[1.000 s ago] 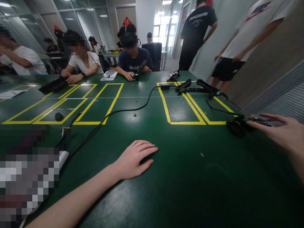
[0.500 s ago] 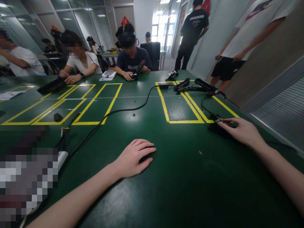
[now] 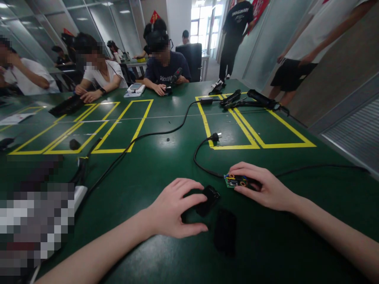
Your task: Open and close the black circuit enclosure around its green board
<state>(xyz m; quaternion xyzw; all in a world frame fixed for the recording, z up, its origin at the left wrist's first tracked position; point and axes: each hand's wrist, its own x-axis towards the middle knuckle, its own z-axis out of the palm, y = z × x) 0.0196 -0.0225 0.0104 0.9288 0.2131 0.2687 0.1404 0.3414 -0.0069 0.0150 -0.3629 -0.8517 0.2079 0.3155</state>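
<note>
My right hand (image 3: pixel 263 185) grips a power adapter's circuit board (image 3: pixel 235 180), with green edges and coppery coils showing at the fingertips. From the board a black cord (image 3: pixel 196 154) curves to a plug (image 3: pixel 215 137). My left hand (image 3: pixel 180 207) has its fingers apart, the fingertips at a small black casing piece (image 3: pixel 209 200); whether they press on it I cannot tell. Another black casing piece (image 3: pixel 225 230) lies on the green table (image 3: pixel 166 256) between my hands, closer to me.
Yellow tape outlines (image 3: pixel 122 151) mark the table. A long black cable (image 3: pixel 154 137) runs across it to an adapter block (image 3: pixel 206 101) near dark tools (image 3: pixel 260 99). Coworkers sit opposite; a person in black shorts (image 3: pixel 291 75) stands at the right. A pixelated area covers the lower left.
My right hand has come left and nearer, bringing the circuit board and its cord with plug. Two black casing pieces now lie near my left hand, whose fingers have spread toward one.
</note>
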